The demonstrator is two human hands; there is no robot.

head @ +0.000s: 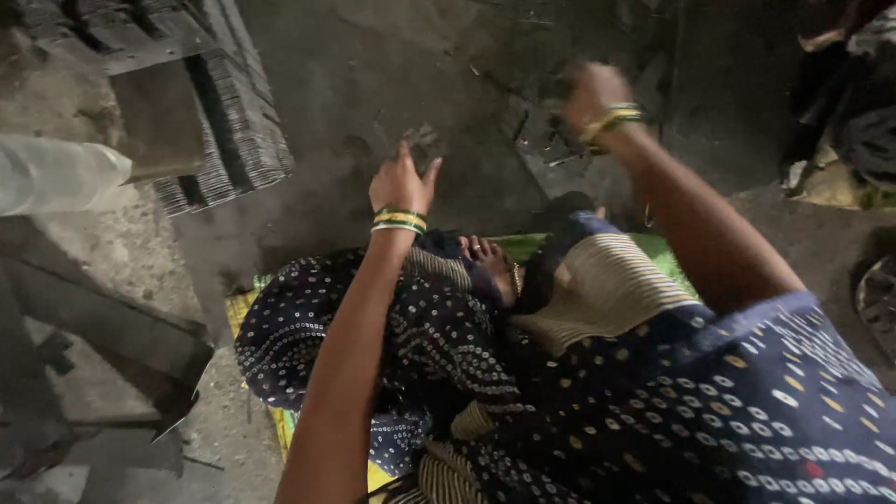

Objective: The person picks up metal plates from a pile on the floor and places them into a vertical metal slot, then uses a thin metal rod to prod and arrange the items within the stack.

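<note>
Both my arms reach forward over my lap, which is covered in dark blue dotted cloth [439, 345]. My left hand [401, 179], with green and yellow bangles at the wrist, pinches a small flat grey piece [425, 140] at its fingertips above the dusty floor. My right hand [594, 91] is blurred, with its fingers curled. It hovers just over a scatter of thin dark pieces [551, 140] on the ground. Whether it holds anything is hidden by the blur. A bare foot with toe rings [481, 248] shows between my knees.
A stack of thin dark slabs [229, 121] leans at the upper left. Another person's white sleeve [56, 173] enters from the left edge. A green mat [523, 245] and a yellow mat [245, 306] lie under me. Dark bundles [854, 103] sit at the right.
</note>
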